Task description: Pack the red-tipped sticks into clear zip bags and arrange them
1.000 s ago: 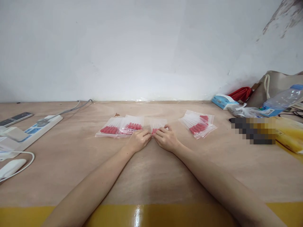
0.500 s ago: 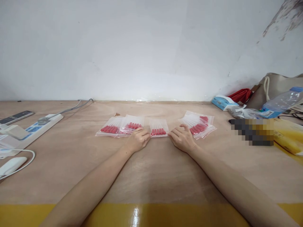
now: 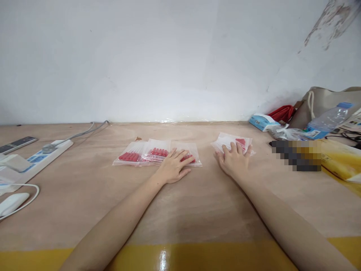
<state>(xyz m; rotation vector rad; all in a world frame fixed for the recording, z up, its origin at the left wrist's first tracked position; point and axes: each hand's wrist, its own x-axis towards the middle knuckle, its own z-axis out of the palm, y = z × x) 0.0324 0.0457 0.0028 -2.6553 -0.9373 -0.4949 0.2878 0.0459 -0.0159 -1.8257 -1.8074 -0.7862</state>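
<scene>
Clear zip bags with thin white sticks tipped in red lie at the middle of the table. My left hand (image 3: 174,165) rests with fingers spread over the near part of the rightmost bag (image 3: 192,149) of the left group, covering some of its red tips. Beside it are a middle bag (image 3: 158,146) and a left bag (image 3: 130,153), which overlap. My right hand (image 3: 234,160), fingers apart, lies flat on a fanned pile of similar bags (image 3: 227,138). Most of that pile's red tips are hidden under the hand.
A white power strip (image 3: 60,147) with plugs and cables lies at the left, near a dark phone-like slab (image 3: 18,144). On the right are a blue box (image 3: 263,122), a plastic bottle (image 3: 331,118), a cloth bag (image 3: 303,109) and a yellow packet (image 3: 341,158).
The single bag between my hands has moved left against the middle bag. My left hand has opened over it. My right hand has shifted right onto the pile and spread its fingers.
</scene>
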